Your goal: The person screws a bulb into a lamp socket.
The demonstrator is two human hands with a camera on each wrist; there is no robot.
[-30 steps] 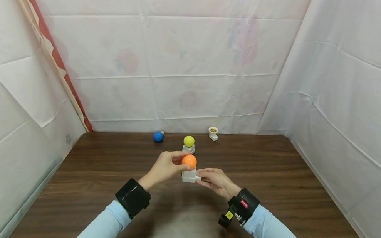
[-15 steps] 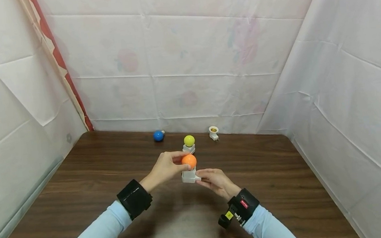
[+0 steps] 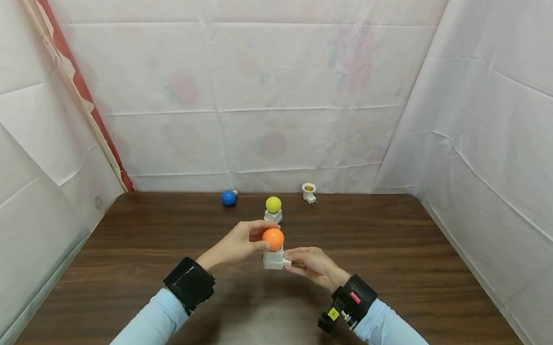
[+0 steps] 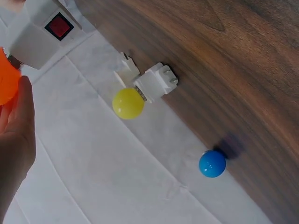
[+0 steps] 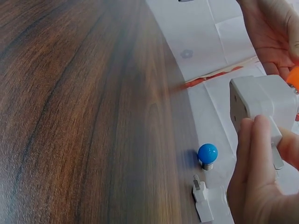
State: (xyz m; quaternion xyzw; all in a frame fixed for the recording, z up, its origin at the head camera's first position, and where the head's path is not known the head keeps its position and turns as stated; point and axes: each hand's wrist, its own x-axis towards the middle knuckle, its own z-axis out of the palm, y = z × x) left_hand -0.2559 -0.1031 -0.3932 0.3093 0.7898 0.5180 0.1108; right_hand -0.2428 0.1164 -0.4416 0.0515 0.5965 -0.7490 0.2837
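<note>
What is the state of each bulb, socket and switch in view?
Orange bulb: in the held socket, metal base partly showing
Held socket: in the right hand
Red switch: position unclear
Yellow bulb: fitted in middle socket
Middle socket: filled
Blue bulb: lying loose
Back socket: without bulb

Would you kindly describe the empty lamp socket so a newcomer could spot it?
On the wooden table, near the far edge, look right of the yellow bulb. There sits a white lamp socket, brass-coloured inside. Unlike the yellow bulb's socket or the held socket, its mouth bears no bulb.
</note>
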